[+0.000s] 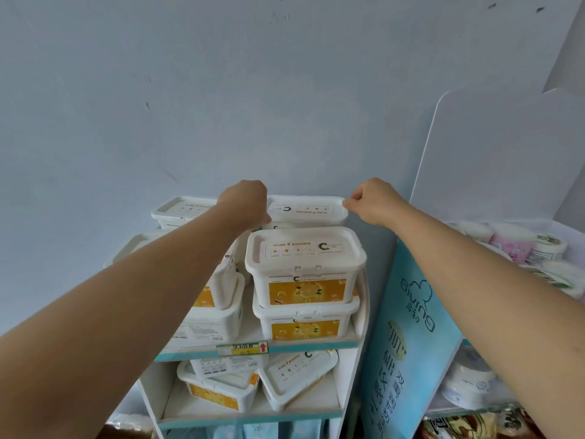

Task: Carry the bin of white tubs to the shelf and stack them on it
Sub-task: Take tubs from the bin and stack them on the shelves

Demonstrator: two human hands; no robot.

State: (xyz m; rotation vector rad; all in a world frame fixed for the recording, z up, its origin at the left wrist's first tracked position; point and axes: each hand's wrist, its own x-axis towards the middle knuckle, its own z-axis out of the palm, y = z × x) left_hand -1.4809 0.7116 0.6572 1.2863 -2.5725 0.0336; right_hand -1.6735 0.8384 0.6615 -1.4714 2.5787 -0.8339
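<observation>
Am pinching top tub [306, 210] at 12 o'clock, left hand [246, 202] and right hand [372, 201] gripping opposite ends, squaring stack on shelf [313, 343].

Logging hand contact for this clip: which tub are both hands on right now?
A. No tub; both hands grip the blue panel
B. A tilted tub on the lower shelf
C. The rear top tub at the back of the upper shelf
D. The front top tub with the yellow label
C: the left hand and right hand sit at opposite ends of the rear top tub, behind the front yellow-label stack.
</observation>
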